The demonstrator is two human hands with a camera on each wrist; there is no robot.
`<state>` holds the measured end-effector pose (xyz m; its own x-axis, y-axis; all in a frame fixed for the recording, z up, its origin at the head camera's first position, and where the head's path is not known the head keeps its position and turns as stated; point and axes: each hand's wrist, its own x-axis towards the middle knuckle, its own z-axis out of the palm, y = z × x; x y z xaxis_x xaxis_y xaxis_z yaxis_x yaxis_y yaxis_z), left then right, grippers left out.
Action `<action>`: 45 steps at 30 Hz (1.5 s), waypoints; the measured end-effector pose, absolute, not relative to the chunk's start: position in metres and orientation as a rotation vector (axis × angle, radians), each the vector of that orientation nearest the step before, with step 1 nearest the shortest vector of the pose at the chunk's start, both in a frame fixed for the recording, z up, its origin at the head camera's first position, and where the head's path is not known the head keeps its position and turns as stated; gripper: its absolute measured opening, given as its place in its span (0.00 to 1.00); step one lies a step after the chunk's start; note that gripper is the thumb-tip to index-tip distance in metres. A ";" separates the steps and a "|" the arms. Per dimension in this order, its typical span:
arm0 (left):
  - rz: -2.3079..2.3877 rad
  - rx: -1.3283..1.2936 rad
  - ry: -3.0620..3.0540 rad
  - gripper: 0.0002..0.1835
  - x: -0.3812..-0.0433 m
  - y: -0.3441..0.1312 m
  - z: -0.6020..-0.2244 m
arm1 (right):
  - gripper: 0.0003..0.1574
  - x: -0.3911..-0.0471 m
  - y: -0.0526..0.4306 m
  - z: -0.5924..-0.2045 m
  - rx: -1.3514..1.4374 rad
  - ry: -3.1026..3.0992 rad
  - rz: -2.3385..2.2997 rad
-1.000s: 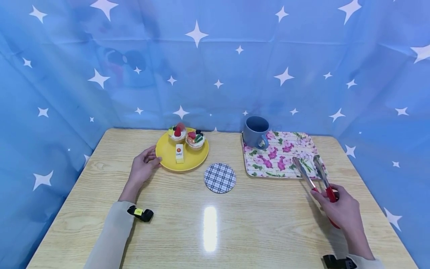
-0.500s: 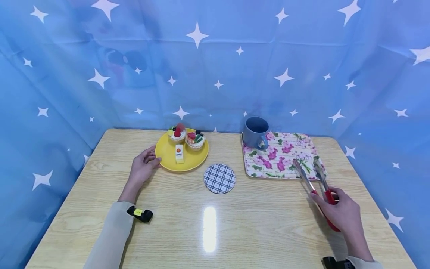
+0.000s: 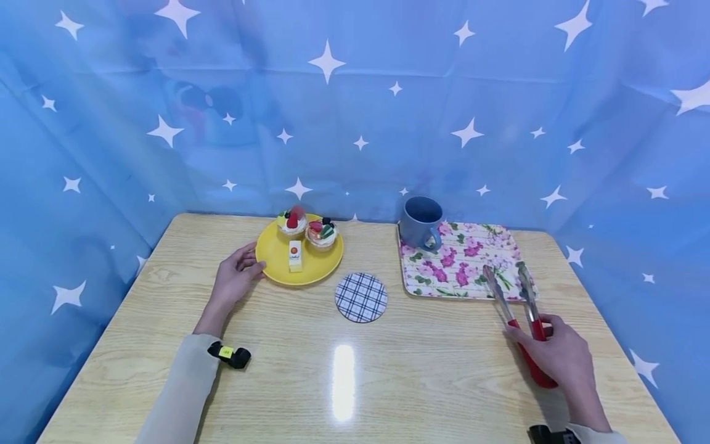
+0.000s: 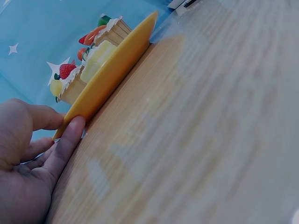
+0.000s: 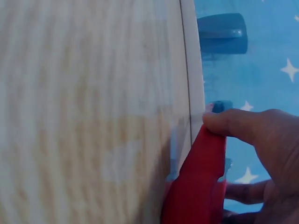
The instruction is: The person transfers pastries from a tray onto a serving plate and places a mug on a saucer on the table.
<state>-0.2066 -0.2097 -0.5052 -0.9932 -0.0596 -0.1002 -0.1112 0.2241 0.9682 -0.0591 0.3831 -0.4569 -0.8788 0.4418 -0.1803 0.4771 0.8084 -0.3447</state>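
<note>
My left hand [image 3: 237, 275] holds the left rim of a yellow plate [image 3: 272, 256], thumb and fingers on its edge. On that plate sit two cupcakes [image 3: 322, 235] topped with fruit and a small pale cake slice [image 3: 295, 256]. In the left wrist view the plate [image 4: 100, 88] lies on the table, the thumb and fingers meeting at its near rim. My right hand [image 3: 560, 351] grips tongs [image 3: 538, 330] with red handles and metal arms. The tongs' arms stand spread, their tips over the near right part of a floral tray [image 3: 444, 277], nothing between them.
A blue-grey mug [image 3: 420, 223] stands on the tray's back left corner, handle facing front right. A round checked coaster [image 3: 361, 298] lies between plate and tray. Blue star-patterned cloth [image 3: 355, 111] hangs behind the wooden table [image 3: 277, 382].
The right hand and tongs have shifted slightly left and nearer to me, with the handle end swinging left. The left hand keeps its place at the plate. The head view has tilted slightly.
</note>
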 end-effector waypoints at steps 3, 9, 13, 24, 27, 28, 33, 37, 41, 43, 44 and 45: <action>1.929 -0.180 2.420 0.34 -0.206 -0.210 -0.506 | 0.70 -0.059 0.384 -0.458 0.733 2.877 -0.589; 1.939 -0.157 2.412 0.34 -0.205 -0.208 -0.504 | 0.73 -0.057 0.386 -0.458 0.711 2.845 -0.592; 1.936 -0.163 2.405 0.34 -0.203 -0.206 -0.503 | 0.73 -0.054 0.387 -0.457 0.652 2.847 -0.613; 1.828 -0.234 2.556 0.39 -0.198 -0.202 -0.500 | 0.68 -0.055 0.385 -0.450 0.421 2.942 -0.673; 1.764 -0.286 2.620 0.40 -0.196 -0.201 -0.496 | 0.67 -0.054 0.384 -0.448 0.369 2.973 -0.670; 1.754 -0.302 2.632 0.40 -0.196 -0.201 -0.495 | 0.66 -0.054 0.383 -0.447 0.354 2.983 -0.670; 1.759 -0.307 2.647 0.44 -0.193 -0.201 -0.487 | 0.64 -0.054 0.380 -0.439 0.277 3.012 -0.693; 1.772 -0.257 2.649 0.49 -0.189 -0.200 -0.480 | 0.62 -0.056 0.378 -0.435 0.224 3.034 -0.718; 1.741 -0.179 2.687 0.50 -0.184 -0.196 -0.476 | 0.59 -0.059 0.375 -0.430 0.161 3.063 -0.759; 1.721 -0.139 2.708 0.51 -0.182 -0.194 -0.474 | 0.57 -0.061 0.372 -0.427 0.130 3.079 -0.787; 1.709 -0.120 2.719 0.51 -0.181 -0.194 -0.473 | 0.57 -0.062 0.371 -0.426 0.116 3.089 -0.794; 1.696 -0.104 2.730 0.52 -0.180 -0.192 -0.471 | 0.56 -0.063 0.370 -0.424 0.101 3.099 -0.806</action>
<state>-0.1803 -0.1924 -0.4715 -0.9952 -0.0935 0.0285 -0.0159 0.4422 0.8968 -0.0628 0.3696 -0.4242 -0.9961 0.0762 0.0438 0.0451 0.8715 -0.4884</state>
